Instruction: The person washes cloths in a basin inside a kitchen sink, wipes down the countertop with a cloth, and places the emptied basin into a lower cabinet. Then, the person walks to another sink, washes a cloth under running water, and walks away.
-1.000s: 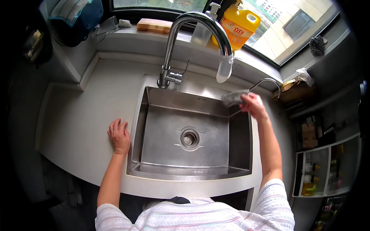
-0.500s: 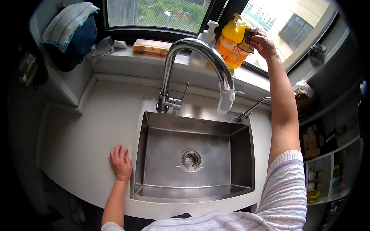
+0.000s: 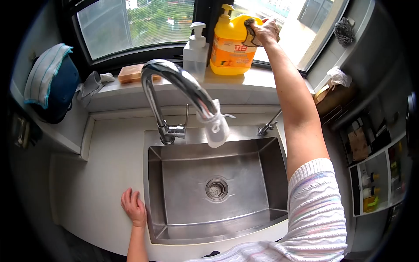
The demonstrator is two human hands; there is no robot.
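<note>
A dark grey-brown cloth with a pale edge (image 3: 250, 33) is in my right hand (image 3: 266, 32), its fingers closed on it. The cloth lies against the handle side of a yellow jug of dish soap (image 3: 233, 49) with a pump top, standing on the window sill. Whether my fingers also grip the jug's handle is hidden. My left hand (image 3: 133, 207) rests on the white countertop (image 3: 102, 174), left of the steel sink (image 3: 183, 192), with its fingers loosely bent and apart, holding nothing.
A chrome faucet (image 3: 174, 76) with a white sleeve (image 3: 216, 130) on its spout arches over the sink. A clear pump bottle (image 3: 195, 56) and an orange-brown box (image 3: 131, 74) stand on the sill. A small tap (image 3: 267, 127) is behind the sink. A scrubber (image 3: 345, 31) hangs at right.
The view has tilted up and turned, so sill and jug appear further left. My right hand stays at the jug with the cloth, its arm reaching further forward. My left hand still rests on the countertop.
</note>
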